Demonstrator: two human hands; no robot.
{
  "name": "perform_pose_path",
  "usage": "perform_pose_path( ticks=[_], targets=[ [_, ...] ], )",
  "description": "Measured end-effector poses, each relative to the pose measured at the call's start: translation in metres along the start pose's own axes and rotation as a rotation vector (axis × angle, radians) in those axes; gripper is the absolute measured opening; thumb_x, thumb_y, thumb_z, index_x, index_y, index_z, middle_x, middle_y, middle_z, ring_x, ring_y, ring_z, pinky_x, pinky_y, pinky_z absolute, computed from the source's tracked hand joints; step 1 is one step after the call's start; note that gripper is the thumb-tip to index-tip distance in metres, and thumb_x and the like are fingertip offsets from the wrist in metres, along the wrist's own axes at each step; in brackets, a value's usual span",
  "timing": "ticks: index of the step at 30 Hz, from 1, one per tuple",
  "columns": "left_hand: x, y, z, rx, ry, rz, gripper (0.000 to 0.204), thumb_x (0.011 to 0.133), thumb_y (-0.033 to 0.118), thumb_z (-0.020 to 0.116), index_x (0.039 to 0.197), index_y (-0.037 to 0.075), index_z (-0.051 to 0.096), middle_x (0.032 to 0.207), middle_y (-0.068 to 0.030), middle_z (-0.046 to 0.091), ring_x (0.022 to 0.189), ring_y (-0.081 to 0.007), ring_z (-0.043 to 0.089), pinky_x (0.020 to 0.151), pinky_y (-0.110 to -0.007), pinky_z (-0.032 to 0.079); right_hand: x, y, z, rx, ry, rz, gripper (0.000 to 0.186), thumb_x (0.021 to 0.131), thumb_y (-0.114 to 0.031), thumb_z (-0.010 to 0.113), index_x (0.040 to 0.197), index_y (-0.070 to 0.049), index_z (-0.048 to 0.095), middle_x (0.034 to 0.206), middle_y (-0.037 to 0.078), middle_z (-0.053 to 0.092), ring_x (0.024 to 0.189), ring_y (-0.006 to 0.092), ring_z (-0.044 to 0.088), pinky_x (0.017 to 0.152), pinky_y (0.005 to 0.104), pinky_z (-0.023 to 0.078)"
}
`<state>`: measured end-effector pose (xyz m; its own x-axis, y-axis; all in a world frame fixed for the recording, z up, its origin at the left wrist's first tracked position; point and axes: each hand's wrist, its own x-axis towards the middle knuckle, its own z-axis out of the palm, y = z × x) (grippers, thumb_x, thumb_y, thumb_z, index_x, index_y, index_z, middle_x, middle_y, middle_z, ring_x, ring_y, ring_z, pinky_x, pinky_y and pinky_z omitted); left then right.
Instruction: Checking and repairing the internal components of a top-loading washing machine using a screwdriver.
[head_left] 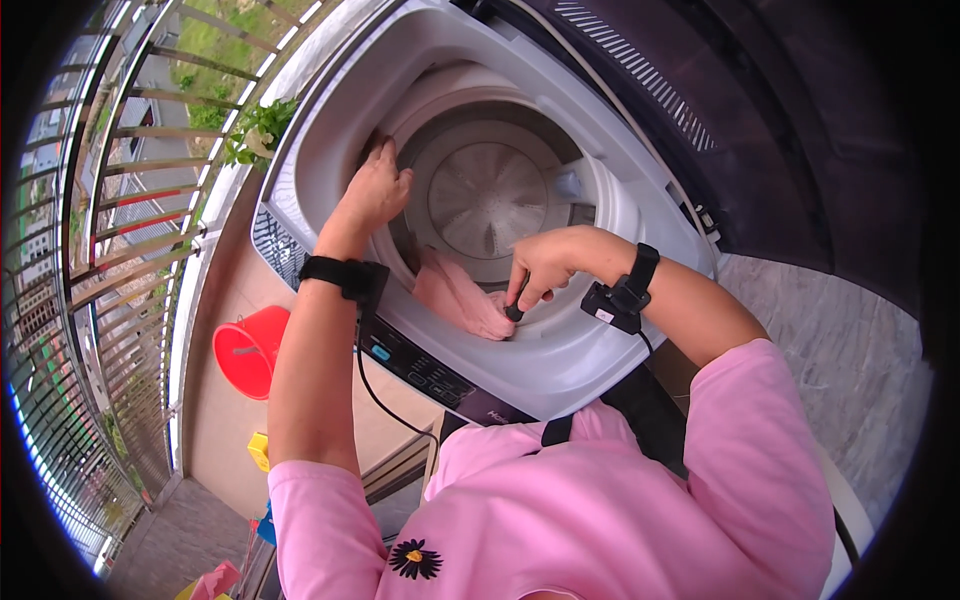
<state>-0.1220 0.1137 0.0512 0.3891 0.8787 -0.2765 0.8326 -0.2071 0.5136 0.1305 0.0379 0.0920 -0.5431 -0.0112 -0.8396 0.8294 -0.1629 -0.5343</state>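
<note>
A top-loading washing machine [330, 140] stands before me with its lid raised, and its metal drum [440, 150] shows below. My left hand [378, 188] rests on the inner rim at the drum's left side, fingers stretched out and holding nothing. On the near side of the drum opening lies a damp-looking pink cloth [452, 293], partly hanging into the drum. My right hand [550, 262] grips a small black stick-like tool [515, 311], its lower end at the cloth's right edge. The hand hides most of that tool, so its kind is unclear.
The dark lid [800, 130] leans up at the right. A control panel [415, 365] runs along the machine's near edge. On the left are a red bucket [255, 350], a yellow object [259, 450], a leafy plant [258, 135] and a metal railing [140, 200].
</note>
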Motion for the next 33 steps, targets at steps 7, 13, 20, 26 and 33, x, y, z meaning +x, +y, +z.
perform_pose_path(
  ticks=[7, 13, 20, 26, 33],
  targets=[
    [0.006, 0.006, -0.003, -0.002, -0.087, -0.105, 0.063, 0.094, 0.027, 0.05, 0.142, -0.011, 0.033, 0.146, -0.0312, 0.036, 0.135, -0.0422, 0.037, 0.112, -0.039, 0.031, -0.063, 0.02, 0.0, -0.206, 0.144, 0.278, 0.031, 0.073, -0.019, 0.077, 0.105, -0.018, 0.077, 0.073, 0.006, 0.071, 0.065, 0.0148, 0.066, 0.06, 0.0304, 0.051],
    [0.012, 0.008, -0.006, 0.003, -0.118, -0.125, 0.065, 0.091, 0.026, 0.051, 0.141, -0.012, 0.032, 0.143, -0.034, 0.037, 0.132, -0.0435, 0.04, 0.111, -0.04, 0.033, -0.071, 0.048, 0.004, -0.049, 0.168, 0.227, 0.029, 0.073, -0.018, 0.077, 0.101, -0.017, 0.078, 0.075, 0.008, 0.072, 0.063, 0.0171, 0.066, 0.063, 0.0313, 0.052],
    [0.017, 0.011, 0.003, 0.098, -0.185, -0.187, 0.075, 0.093, 0.034, 0.053, 0.146, -0.011, 0.024, 0.149, -0.0343, 0.027, 0.138, -0.0432, 0.033, 0.114, -0.039, 0.029, -0.056, 0.055, 0.027, -0.062, 0.361, -0.23, 0.03, 0.07, -0.022, 0.076, 0.099, -0.014, 0.077, 0.078, 0.011, 0.072, 0.064, 0.0234, 0.064, 0.061, 0.0333, 0.049],
    [0.009, 0.009, 0.005, 0.087, -0.177, -0.179, 0.079, 0.093, 0.039, 0.054, 0.145, -0.013, 0.023, 0.151, -0.0361, 0.022, 0.139, -0.0441, 0.03, 0.115, -0.039, 0.027, -0.018, 0.02, 0.013, -0.083, 0.315, -0.367, 0.028, 0.073, -0.022, 0.074, 0.098, -0.011, 0.077, 0.073, 0.012, 0.07, 0.057, 0.0224, 0.059, 0.055, 0.0338, 0.045],
    [0.005, 0.003, 0.003, 0.013, -0.155, -0.143, 0.078, 0.093, 0.04, 0.053, 0.144, -0.013, 0.025, 0.149, -0.0364, 0.025, 0.14, -0.0437, 0.029, 0.116, -0.038, 0.026, 0.032, -0.017, 0.008, 0.004, 0.465, -0.455, 0.031, 0.078, -0.026, 0.071, 0.105, -0.011, 0.074, 0.077, 0.014, 0.071, 0.067, 0.0252, 0.067, 0.063, 0.033, 0.051]
  ],
)
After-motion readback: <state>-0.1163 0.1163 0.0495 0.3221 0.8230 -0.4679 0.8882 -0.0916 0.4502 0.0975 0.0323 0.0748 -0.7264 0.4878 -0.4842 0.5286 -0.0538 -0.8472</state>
